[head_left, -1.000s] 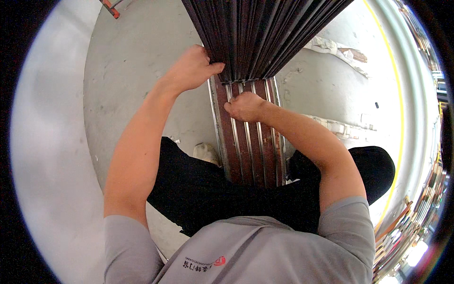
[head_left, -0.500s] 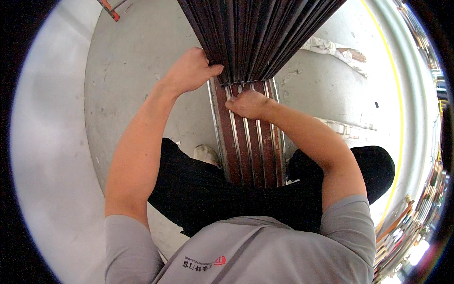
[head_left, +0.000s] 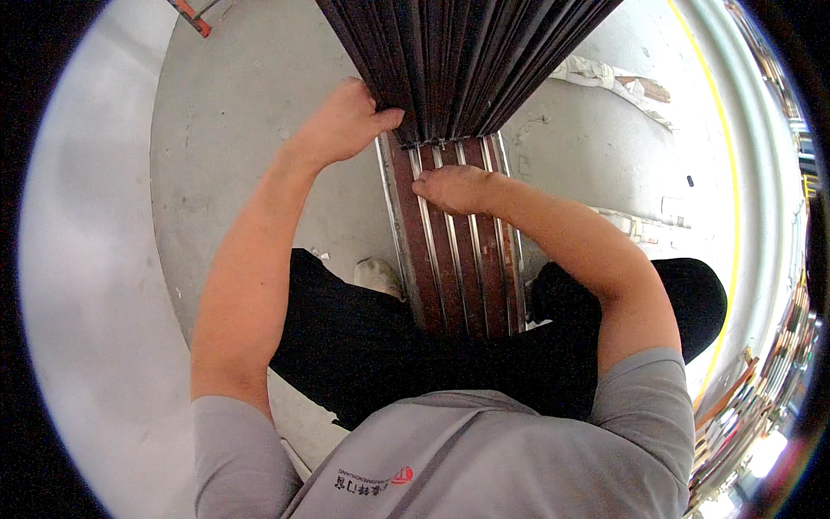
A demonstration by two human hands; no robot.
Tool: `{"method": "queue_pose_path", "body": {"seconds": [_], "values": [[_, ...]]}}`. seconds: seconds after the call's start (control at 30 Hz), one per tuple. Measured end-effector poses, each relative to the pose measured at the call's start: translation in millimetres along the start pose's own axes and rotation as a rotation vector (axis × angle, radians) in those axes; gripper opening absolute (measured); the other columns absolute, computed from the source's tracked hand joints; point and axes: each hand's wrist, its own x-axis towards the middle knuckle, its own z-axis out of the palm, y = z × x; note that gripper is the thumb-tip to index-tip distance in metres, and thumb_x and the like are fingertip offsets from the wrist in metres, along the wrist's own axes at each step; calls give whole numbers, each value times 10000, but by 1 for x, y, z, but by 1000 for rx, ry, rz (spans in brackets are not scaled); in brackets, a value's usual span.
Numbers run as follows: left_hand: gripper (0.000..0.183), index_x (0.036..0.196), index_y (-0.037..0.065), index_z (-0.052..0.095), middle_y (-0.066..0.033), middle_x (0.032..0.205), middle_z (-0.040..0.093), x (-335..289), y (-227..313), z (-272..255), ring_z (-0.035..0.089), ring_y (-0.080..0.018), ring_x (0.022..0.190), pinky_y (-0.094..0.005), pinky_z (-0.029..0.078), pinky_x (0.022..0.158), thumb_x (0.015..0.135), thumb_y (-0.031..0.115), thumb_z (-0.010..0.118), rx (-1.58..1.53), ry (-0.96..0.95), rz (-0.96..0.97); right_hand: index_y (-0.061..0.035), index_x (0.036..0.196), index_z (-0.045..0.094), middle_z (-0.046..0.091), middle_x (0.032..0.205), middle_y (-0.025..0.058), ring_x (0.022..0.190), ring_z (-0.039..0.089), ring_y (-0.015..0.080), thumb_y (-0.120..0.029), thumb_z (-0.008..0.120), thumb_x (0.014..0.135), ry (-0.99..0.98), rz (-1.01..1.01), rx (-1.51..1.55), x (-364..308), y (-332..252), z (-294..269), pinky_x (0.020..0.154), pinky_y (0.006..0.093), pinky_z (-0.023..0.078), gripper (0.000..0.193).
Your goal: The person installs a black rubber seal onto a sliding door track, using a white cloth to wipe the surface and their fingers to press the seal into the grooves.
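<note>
A bundle of long dark, ribbed strips runs away from me at the top, its ends lined up across a brown board with bright metal rails. My left hand grips the bundle's left edge, thumb on the near side and fingers curled out of sight against it. Just below the strip ends, my right hand rests over the board's left rails. Its fingers are curled closed and pressed together by the leftmost rails; whatever they hold, if anything, is hidden.
My black-trousered legs straddle the board's near end. White-wrapped long pieces lie on the grey floor to the right. Farther right are a yellow floor line and stacked long stock. An orange metal leg stands at the upper left.
The view has shifted slightly, with the bundle's ends now a little higher and to the left. Both hands keep nearly the same places and grips.
</note>
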Motion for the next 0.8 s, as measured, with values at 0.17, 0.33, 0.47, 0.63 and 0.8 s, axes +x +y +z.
{"method": "queue_pose_path", "body": {"seconds": [0.17,0.33,0.47,0.63,0.8], "values": [[356,1089,-39,666,-256,993,690,-4,35,-2,655,-410,950,-434,510,848,874,245,666,178,29,-18,-4,1154,521,660,1042,215,1011,678,384,-118,487,949,-36,19,-23,-9,-1,-9,818,507,572,237],[388,1183,-23,638,-217,1127,691,-1,8,1,642,-375,1054,-413,485,925,890,229,663,3,4,8,-43,1087,516,685,844,212,836,704,417,-208,471,954,80,6,-105,2,11,7,691,557,567,217],[420,1225,-45,613,-199,1183,687,-3,14,2,640,-333,1105,-407,471,957,888,198,673,-9,15,-98,-18,969,536,667,789,177,826,700,383,-213,530,903,85,35,-138,0,-1,-2,707,513,558,206],[420,1207,-51,624,-198,1154,697,-5,22,-1,650,-324,1085,-403,476,947,870,192,690,43,12,-30,5,1001,568,693,915,197,878,694,393,-199,565,899,-44,132,7,3,-9,-8,782,518,553,228],[407,1184,44,672,-207,1122,694,-9,51,-6,649,-383,1050,-430,498,902,870,302,672,328,-20,-200,13,1025,541,657,1015,205,940,688,391,-137,534,910,-21,33,6,-7,0,-5,803,498,567,189]]}}
